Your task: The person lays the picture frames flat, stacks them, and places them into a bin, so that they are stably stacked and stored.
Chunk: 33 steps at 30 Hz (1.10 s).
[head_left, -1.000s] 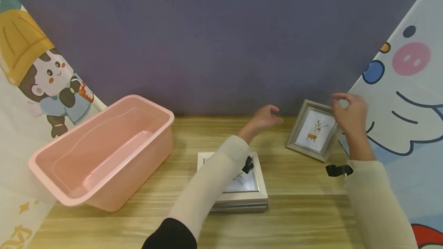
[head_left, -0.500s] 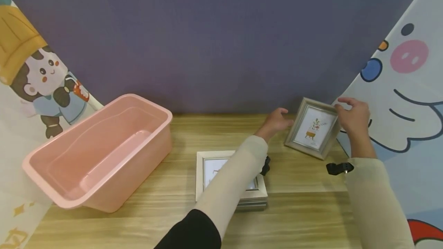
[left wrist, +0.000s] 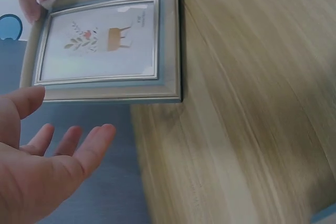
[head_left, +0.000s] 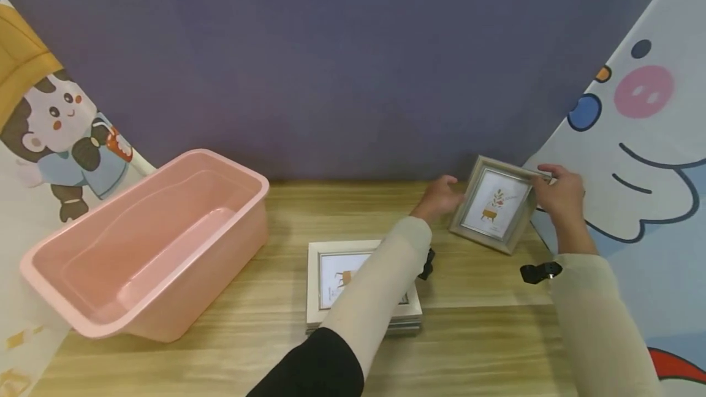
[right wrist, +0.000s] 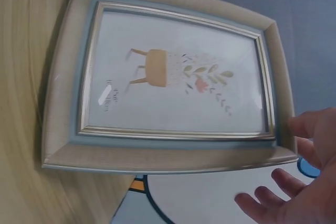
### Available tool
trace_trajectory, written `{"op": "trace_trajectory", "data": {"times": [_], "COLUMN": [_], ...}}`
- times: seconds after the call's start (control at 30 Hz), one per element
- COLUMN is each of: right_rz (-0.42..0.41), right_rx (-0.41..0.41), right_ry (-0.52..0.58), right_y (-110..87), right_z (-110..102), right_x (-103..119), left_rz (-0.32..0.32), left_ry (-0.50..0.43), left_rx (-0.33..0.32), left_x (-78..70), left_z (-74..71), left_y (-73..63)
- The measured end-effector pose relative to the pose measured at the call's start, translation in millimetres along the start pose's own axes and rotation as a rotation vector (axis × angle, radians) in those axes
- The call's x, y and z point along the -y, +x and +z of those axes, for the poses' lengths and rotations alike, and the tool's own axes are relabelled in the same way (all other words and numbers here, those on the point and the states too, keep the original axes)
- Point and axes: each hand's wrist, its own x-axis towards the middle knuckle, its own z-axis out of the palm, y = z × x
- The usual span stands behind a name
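A grey-beige picture frame (head_left: 494, 204) with a potted-plant print stands leaning back near the rear right of the table. My right hand (head_left: 564, 193) pinches its upper right corner, the thumb in front and a finger behind, as the right wrist view shows. At the frame's left edge is my left hand (head_left: 438, 198); in the left wrist view its thumb tip overlaps that edge and its other fingers (left wrist: 89, 150) are loosely extended beside it. Whether the thumb touches is hard to tell. Under my left forearm lies a stack of pale picture frames (head_left: 315, 280), partly hidden.
A pink plastic tub (head_left: 220, 262) stands on the left of the wooden table (head_left: 242, 348). The dark grey panel (head_left: 353, 66) rises behind the table. Printed cartoon sheets (head_left: 662, 201) flank both sides.
My left hand has moved right, up to the frame's left edge. The right hand has settled on the upper right corner. The view has shifted slightly; the frame stays leaning in place.
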Motion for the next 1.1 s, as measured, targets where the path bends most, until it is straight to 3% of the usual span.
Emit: {"op": "trace_trajectory", "data": {"times": [0.3, 0.6, 0.8, 1.1], "right_rz": [-0.041, -0.039, 0.007, -0.020], "right_rx": [0.035, -0.012, -0.062, -0.073], "right_ry": [0.034, 0.095, 0.141, 0.190], "right_y": [1.1, -2.2, -5.9, -6.0], "right_z": [4.8, 9.3, 13.7, 14.1], "right_x": [-16.8, -16.8, -17.8, -24.3], "left_rz": [0.014, 0.042, 0.039, 0.025], "left_ry": [-0.042, 0.000, -0.017, -0.058], "left_rx": [0.163, 0.083, 0.122, 0.182], "left_x": [5.6, 10.4, 18.4, 22.5], "left_z": [12.8, 23.0, 21.4, 20.6], "left_y": [3.5, 8.0, 15.1, 20.9]}}
